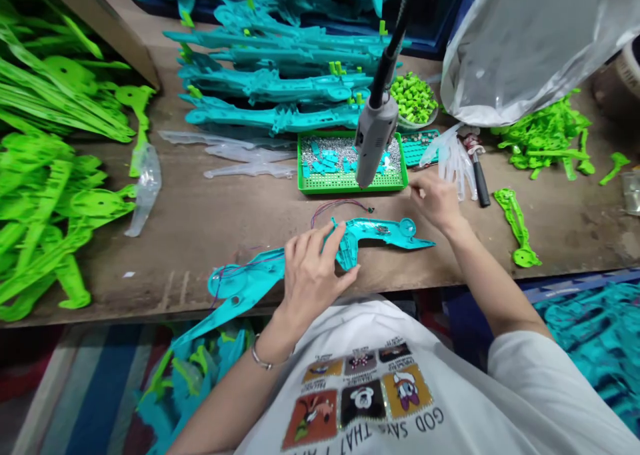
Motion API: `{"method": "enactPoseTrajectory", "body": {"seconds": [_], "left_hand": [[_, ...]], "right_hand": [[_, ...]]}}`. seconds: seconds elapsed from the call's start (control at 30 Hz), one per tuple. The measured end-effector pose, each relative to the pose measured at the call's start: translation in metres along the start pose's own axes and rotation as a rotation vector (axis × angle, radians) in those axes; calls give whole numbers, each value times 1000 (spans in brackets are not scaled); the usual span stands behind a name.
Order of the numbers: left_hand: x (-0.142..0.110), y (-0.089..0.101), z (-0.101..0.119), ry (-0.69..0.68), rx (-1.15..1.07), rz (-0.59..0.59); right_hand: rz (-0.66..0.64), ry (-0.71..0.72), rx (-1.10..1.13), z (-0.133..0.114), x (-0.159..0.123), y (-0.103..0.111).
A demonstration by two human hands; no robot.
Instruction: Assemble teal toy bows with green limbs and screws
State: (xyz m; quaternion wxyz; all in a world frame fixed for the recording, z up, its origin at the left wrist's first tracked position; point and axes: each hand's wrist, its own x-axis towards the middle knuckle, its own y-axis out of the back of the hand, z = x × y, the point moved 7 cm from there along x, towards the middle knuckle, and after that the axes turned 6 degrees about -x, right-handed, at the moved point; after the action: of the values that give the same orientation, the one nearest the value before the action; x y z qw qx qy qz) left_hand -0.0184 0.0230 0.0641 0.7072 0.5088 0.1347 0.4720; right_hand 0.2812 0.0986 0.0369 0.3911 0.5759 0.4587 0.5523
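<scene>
A long turquoise plastic shell half (373,230) lies at the table's front edge, its hollow side up. My left hand (315,262) is laid over its middle, with fingers and thumb gripping it. Thin red and dark wires (336,204) run out from it to a small green piece (371,209) on the table. My right hand (436,200) is to the right, past the corner of a green tray (350,190). Its fingertips are pinched together; anything between them is too small to make out. Metal screws and small turquoise pieces fill the tray.
A grey electric screwdriver (375,145) hangs over the tray. Turquoise shells (280,85) are stacked behind, beside a bowl of small green pieces (414,98). Translucent strips (255,155) and a black-handled tool (481,178) lie nearby. Green parts (45,195) are heaped at the left.
</scene>
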Motion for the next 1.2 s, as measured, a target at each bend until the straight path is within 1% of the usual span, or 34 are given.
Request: {"method": "enactPoseTrajectory", "body": {"seconds": [0.07,0.13,0.2,0.23,0.3,0.37,0.43,0.5,0.57,0.67,0.8,0.87,1.0,1.2], "left_hand": [[-2,-2,2,5,-7,-1],[-5,-7,5,6,-25,-2],[-9,-11,7,8,-42,2],[-11,-12,8,11,-46,4],[-14,-14,9,22,-47,8],[-16,-15,9,31,-45,6],[-17,-16,10,34,-45,2],[-19,-16,10,31,-42,8],[-20,-15,11,27,-39,19],[-21,-15,12,22,-38,22],[-20,-13,17,22,-40,17],[-19,-11,19,21,-29,15],[-17,-8,23,13,6,17],[-14,-5,26,-2,11,19]], "right_hand": [[-81,37,-50,-3,-24,-8],[-130,39,-60,-4,-39,-12],[-97,33,25,-12,-48,-2],[-59,38,108,-20,-52,6],[14,65,310,-45,-64,26],[27,98,440,-73,-76,40],[30,101,474,-95,-87,45],[47,74,457,-105,-92,43],[69,33,431,-106,-93,37],[85,-48,446,-100,-92,31],[85,-224,598,-87,-93,29],[74,-276,657,-84,-93,27],[57,-294,671,-85,-91,28],[99,-296,608,-87,-88,33]]}}
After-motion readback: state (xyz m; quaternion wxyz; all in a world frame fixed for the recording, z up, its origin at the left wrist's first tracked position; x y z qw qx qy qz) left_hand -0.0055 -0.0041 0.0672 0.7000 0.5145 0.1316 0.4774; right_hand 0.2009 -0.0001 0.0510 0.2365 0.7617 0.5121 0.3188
